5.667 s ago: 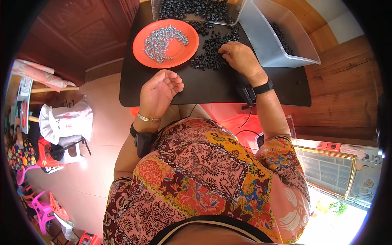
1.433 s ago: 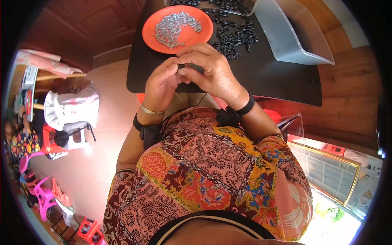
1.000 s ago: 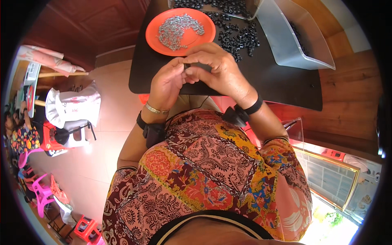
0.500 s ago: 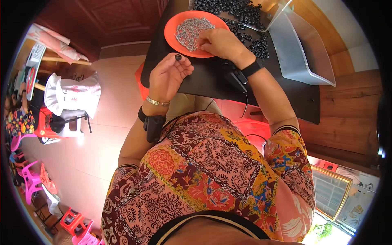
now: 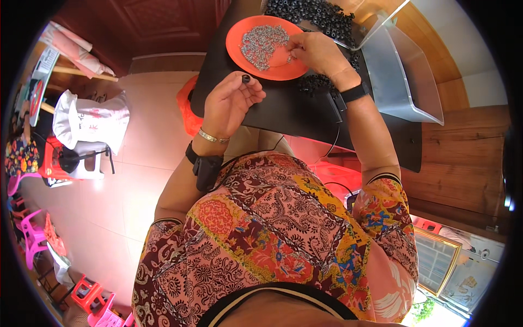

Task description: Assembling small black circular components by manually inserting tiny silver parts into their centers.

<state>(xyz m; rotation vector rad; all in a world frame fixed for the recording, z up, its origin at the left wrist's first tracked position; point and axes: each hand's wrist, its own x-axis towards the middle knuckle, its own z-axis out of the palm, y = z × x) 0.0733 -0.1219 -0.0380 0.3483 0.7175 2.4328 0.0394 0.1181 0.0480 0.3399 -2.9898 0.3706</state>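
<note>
My left hand (image 5: 229, 101) is raised just in front of the plate, palm turned up. Its thumb and forefinger pinch a small black round part (image 5: 246, 79) that looks hollow; the other fingers curl loosely. My right hand (image 5: 321, 53) reaches over the right side of an orange-red plate (image 5: 233, 49), fingertips pinched together low over its surface. Whatever lies between those fingertips is too small to make out. Many small silvery metal pieces (image 5: 261, 43) are heaped on the plate, and a few lie apart from the heap near my right fingers.
The plate stands on a dark table (image 5: 272, 101). Behind it lie many black round parts (image 5: 310, 13), with more under my right forearm (image 5: 316, 84). A translucent plastic bin (image 5: 400, 82) is tipped at the right. A white sack (image 5: 92, 122) stands off to the left.
My right hand has moved right across the plate, toward its right rim, drawing its fingertips away from the heap's front edge. The left hand keeps its pinch on the black part. The view has shifted slightly.
</note>
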